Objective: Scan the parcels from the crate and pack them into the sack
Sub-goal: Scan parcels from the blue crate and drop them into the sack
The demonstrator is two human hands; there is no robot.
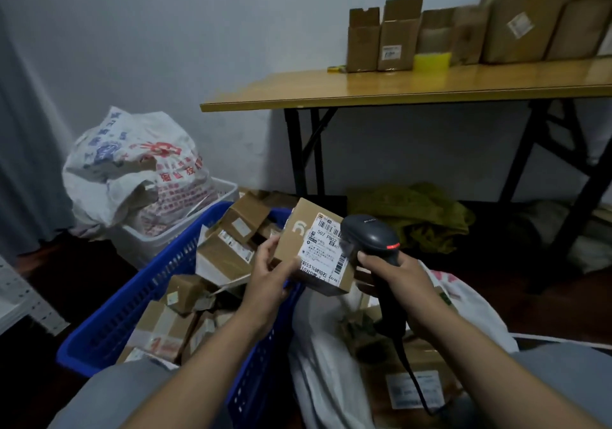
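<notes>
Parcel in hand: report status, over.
Left hand holds the parcel, label up. Right hand aims the scanner at the label. Blue crate still full; sack open below. Nothing in the way.

"507 P802" on the held parcel's (314, 249) white shipping label (326, 251).

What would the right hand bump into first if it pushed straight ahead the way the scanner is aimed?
Most likely the shipping label on the cardboard parcel in the left hand. The right hand aims the barcode scanner at it; the gap looks small, but depth is unclear.
</notes>
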